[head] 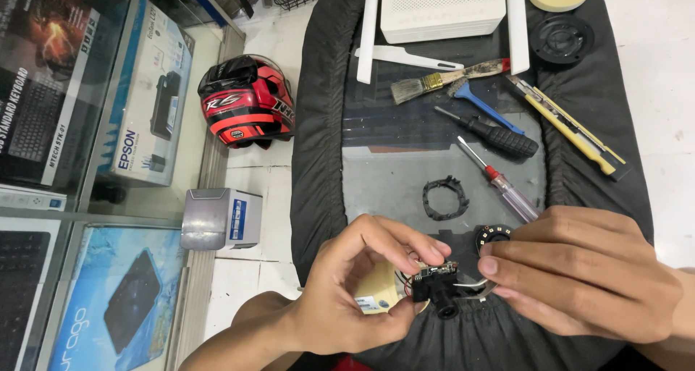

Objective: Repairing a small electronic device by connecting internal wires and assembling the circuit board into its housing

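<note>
Hands meet at the lower middle of the frame over a small black camera part (439, 290), a little circuit board with a round lens pointing toward the viewer. The left hand (355, 291) comes up from the bottom edge, its thumb and forefinger pinched together on the left end of the board. The right hand (579, 273) reaches in from the right, fingers laid side by side and closed on the right end of the same part, where a thin curved metal piece shows beneath them. Red and black wires run from the board back behind the left fingers, near a pale yellow piece (378, 296) resting low in that palm.

Just above the right fingertips lies a black ring with small lights (494, 234), and a little higher, near the middle of the frame, a jagged black plastic ring (444, 198). Both lie on a dark mat (384, 183) spread over a black cushion (318, 139).

Further up the mat sit two screwdrivers, one with a black handle (492, 136) and one with a clear handle (499, 181), a blue toothbrush (483, 105), a paintbrush (445, 80) and a yellow utility knife (572, 128) at upper right. A white router (441, 7) stands at the top edge. A red and black helmet (246, 101) rests on the floor at upper left, with a small grey box (221, 219) below it.
</note>
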